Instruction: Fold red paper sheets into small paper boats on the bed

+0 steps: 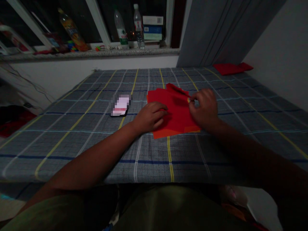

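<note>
Several red and orange sheets of paper [174, 118] lie in a loose stack on the checked cloth. My left hand [152, 117] rests on the left side of the stack, its fingers slightly bent and apart, holding nothing. Over the right side, my right hand [205, 107] pinches the end of a folded red piece of paper [176, 89] between thumb and fingertips. That piece is tilted up off the stack and casts a shadow on it. Orange edges show along the stack's bottom and left side.
A phone [121, 105] with a lit screen lies left of the paper. At the far right corner is a red item [232, 68]. Bottles [121, 30] and stacked boxes [152, 29] stand on the windowsill [91, 55]. A grey curtain [211, 29] hangs behind the table.
</note>
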Available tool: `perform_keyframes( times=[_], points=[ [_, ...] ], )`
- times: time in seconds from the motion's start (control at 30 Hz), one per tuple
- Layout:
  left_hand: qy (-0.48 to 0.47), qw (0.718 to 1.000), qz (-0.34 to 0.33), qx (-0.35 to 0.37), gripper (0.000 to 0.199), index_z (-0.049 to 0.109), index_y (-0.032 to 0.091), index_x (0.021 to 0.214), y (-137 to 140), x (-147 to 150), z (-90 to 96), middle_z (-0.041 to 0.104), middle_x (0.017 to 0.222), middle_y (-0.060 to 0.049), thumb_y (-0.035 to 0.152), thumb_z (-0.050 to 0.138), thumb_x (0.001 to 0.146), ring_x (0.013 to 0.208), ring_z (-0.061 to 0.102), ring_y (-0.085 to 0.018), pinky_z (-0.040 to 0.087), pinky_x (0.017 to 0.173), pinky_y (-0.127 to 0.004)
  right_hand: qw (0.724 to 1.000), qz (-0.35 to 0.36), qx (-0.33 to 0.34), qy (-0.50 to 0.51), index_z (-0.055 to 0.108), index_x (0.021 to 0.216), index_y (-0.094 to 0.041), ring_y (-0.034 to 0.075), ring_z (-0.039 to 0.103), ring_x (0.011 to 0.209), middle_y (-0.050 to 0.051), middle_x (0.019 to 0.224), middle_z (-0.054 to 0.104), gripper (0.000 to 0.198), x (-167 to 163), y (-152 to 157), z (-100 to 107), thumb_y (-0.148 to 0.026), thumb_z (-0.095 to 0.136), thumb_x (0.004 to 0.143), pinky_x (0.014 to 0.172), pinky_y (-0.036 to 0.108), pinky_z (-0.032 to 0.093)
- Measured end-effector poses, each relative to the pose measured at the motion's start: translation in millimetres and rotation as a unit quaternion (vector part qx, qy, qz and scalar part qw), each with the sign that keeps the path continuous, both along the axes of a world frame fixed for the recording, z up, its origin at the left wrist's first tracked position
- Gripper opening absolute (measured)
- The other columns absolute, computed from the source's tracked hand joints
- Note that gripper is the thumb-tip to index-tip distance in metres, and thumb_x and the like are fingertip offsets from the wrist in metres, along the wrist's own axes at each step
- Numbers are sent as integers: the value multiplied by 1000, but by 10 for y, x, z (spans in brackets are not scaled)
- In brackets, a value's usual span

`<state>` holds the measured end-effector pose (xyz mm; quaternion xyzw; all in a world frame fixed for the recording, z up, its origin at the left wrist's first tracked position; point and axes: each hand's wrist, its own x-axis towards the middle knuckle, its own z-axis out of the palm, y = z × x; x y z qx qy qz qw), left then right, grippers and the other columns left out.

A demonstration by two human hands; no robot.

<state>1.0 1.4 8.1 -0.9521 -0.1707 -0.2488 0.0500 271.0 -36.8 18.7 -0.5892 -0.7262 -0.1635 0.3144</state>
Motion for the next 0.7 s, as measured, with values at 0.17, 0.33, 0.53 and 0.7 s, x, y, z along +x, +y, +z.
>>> perform_keyframes(
  times=[0.17, 0.33, 0.53, 0.7],
  points=[
    [-33, 999, -18, 7, 36, 58, 22, 134, -43, 57, -48, 62, 140, -15, 21, 53, 99, 132, 58, -28, 51, 107, -49, 978, 94, -26, -185, 71, 103, -17, 34, 54, 103, 15, 100, 69, 24, -200, -72, -96, -20, 48, 98, 88, 46, 38],
    [2, 998, 53, -15, 30, 65, 14, 126, 57, 125, -160, 69, 126, -17, 19, 60, 97, 117, 66, -28, 55, 99, -43, 955, 199, -32, -218, 71, 102, -18, 31, 50, 101, 13, 99, 70, 16, -320, -73, -212, -18, 57, 95, 89, 45, 36],
    [83, 992, 71, -59, 18, 74, 16, 105, 140, 82, -163, 76, 102, -9, 15, 58, 98, 96, 70, -23, 55, 86, -35, 941, 275, -83, -177, 71, 112, -15, 30, 56, 105, 14, 107, 71, 23, -267, 1, -275, -18, 57, 94, 93, 43, 42],
    [71, 991, 17, -115, 21, 70, 15, 111, 221, -5, -158, 75, 112, -10, 11, 55, 97, 106, 69, -22, 54, 94, -34, 934, 303, -122, -144, 71, 115, -15, 31, 61, 110, 16, 117, 72, 28, -130, 79, -276, -18, 57, 91, 98, 44, 44]
  ],
)
